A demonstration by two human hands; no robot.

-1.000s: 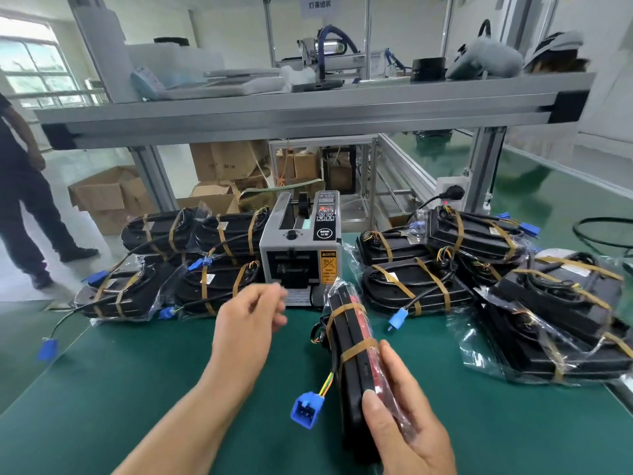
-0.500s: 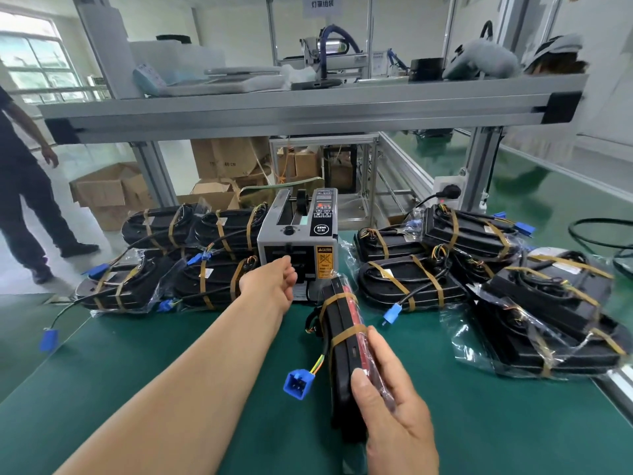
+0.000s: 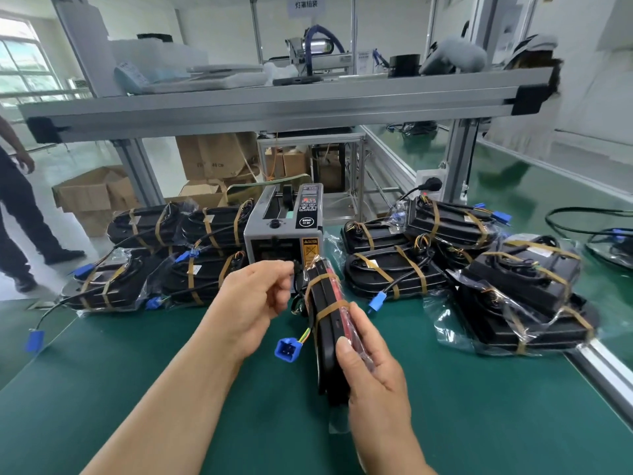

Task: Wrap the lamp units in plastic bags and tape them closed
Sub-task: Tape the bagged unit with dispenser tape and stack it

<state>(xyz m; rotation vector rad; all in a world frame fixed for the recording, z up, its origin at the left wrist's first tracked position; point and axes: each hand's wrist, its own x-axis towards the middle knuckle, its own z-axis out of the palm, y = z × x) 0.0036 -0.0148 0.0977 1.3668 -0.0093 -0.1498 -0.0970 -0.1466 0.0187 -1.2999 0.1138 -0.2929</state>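
Observation:
A black lamp unit (image 3: 325, 354) in a clear plastic bag stands on its edge on the green mat (image 3: 137, 389). Two brown tape bands circle its far half, and its blue connector (image 3: 287, 349) hangs out to the left. My right hand (image 3: 373, 378) grips the unit's near end, thumb on top. My left hand (image 3: 253, 303) hovers just left of the unit's far end, in front of the grey tape dispenser (image 3: 284, 231). Its thumb and forefinger pinch together, apparently on a strip of tape that is hard to make out.
Taped, bagged lamp units are piled left (image 3: 154, 269) and right (image 3: 513, 286) of the dispenser. An aluminium shelf (image 3: 274, 104) spans overhead. The table's rail (image 3: 603, 365) runs along the right. A person (image 3: 13, 217) walks on the floor at far left, near cardboard boxes.
My left hand reached to the dispenser's outlet and has drawn back slightly with fingers pinched. My right hand has kept the lamp unit on edge.

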